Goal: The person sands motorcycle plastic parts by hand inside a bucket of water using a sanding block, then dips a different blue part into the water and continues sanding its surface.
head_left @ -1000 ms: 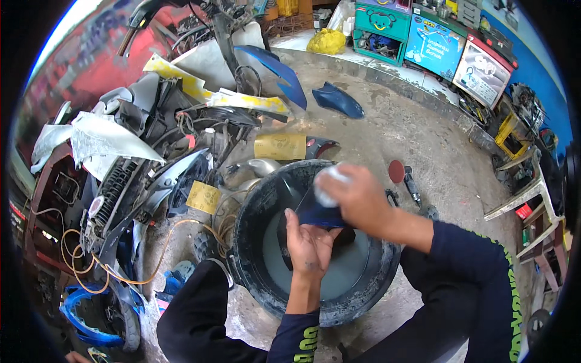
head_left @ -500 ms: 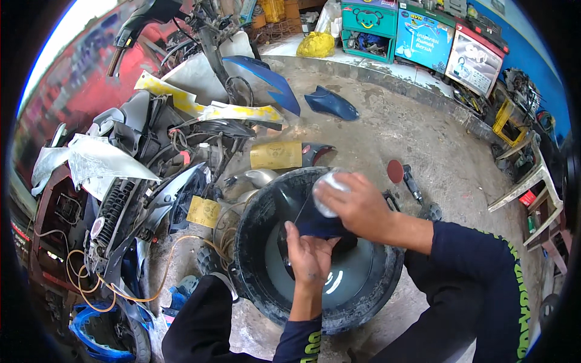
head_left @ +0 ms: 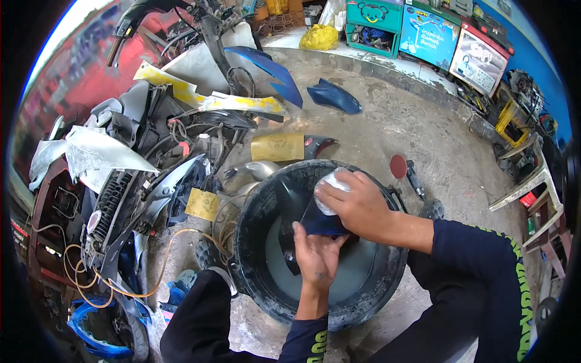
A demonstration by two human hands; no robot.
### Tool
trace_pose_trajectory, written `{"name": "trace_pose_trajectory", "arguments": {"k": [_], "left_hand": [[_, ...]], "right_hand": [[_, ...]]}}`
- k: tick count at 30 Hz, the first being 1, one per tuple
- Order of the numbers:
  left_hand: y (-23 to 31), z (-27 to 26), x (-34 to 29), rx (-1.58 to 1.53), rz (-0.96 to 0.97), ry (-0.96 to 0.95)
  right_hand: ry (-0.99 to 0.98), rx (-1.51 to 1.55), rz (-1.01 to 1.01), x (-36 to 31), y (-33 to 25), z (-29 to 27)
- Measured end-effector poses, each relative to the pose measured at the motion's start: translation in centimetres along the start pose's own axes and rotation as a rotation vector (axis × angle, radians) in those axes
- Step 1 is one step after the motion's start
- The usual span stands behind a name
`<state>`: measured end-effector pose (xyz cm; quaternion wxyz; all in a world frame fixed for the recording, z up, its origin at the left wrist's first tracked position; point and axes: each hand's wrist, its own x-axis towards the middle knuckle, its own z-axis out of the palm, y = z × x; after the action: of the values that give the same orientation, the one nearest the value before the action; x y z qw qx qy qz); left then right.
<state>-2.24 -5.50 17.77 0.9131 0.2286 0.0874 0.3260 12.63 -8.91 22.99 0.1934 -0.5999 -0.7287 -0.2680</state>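
A dark blue, glossy plastic panel (head_left: 313, 221) is tilted above a black tub (head_left: 243, 239) with cloudy grey water (head_left: 354, 275) in it. My left hand (head_left: 319, 259) supports the panel from the near side, palm up, its thumb along the edge. From above, my right hand (head_left: 358, 204) presses a wet white pad (head_left: 330, 186) against the panel's upper face; its fingers curl round the pad. Whether that pad is cloth or sponge, I cannot tell. The panel's far part and the fingers underneath are hidden.
Motorcycle parts (head_left: 115, 206) crowd the left side. Sheets of yellow sandpaper (head_left: 277, 147) lie beyond the tub, near a blue fairing piece (head_left: 334, 97). A sander with a red disc (head_left: 397, 166) rests at right. An orange hose (head_left: 163, 272) loops across the floor.
My left hand has shifted slightly right relative to the tub, still under the panel. The right hand and pad stay on the panel with little movement. The whole view has shifted a little.
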Motion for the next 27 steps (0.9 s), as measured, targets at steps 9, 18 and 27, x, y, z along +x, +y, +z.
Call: {"name": "trace_pose_trajectory", "arguments": {"k": [9, 18, 27], "left_hand": [[-0.7, -1.2, -0.7, 0.060, 0.050, 0.134], [-1.0, -0.8, -1.1, 0.014, 0.052, 0.159], [-1.2, -0.8, -0.9, -0.039, 0.062, 0.101]], "right_hand": [[-0.048, 0.095, -0.032, -1.6, -3.0, -0.3], [0.031, 0.115, -0.176, -2.2, -3.0, 0.0], [-0.082, 0.187, -0.026, -2.2, -1.8, 0.5]]}}
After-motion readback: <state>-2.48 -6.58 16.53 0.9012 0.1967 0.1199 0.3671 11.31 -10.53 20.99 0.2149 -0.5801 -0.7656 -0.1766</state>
